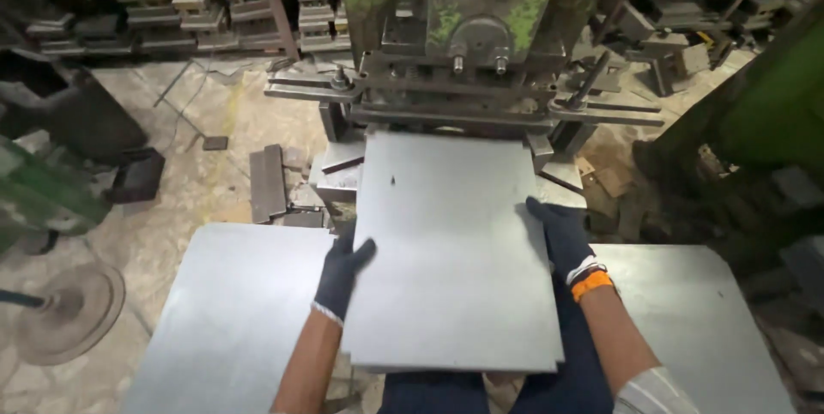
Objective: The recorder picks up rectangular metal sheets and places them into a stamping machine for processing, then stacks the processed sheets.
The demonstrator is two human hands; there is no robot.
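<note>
A flat grey metal sheet [451, 242] lies in front of me, its far edge pushed under the tooling of a green press machine [468, 28]. My left hand [342, 270], in a dark glove, grips the sheet's left edge near the middle. My right hand [560, 238], also gloved, with an orange and white wristband, holds the sheet's right edge. The sheet rests level between both hands.
A stack of grey sheets [227, 320] lies at my lower left, another sheet pile [695, 320] at my lower right. Metal blocks [268, 181] and scrap lie on the floor left of the press. Shelves of dies [215, 2] line the back. A round metal disc [73, 311] sits far left.
</note>
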